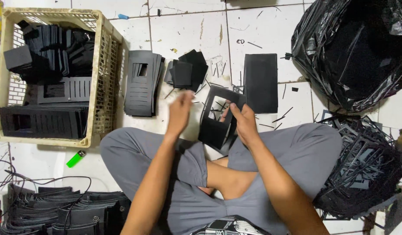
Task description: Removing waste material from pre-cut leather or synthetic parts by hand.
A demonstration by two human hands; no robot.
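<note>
On the tiled floor [188, 30], above the crossed legs, the right hand [243, 124] grips a black die-cut sheet [218, 124] with a rectangular window. The left hand [180, 112] hovers just beside it, open and blurred, holding nothing.

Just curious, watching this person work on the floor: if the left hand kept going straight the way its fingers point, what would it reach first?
Probably the small pile of black square cut-outs on the tiled floor. The left hand is blurred and its height is unclear, so this is a guess.
</note>
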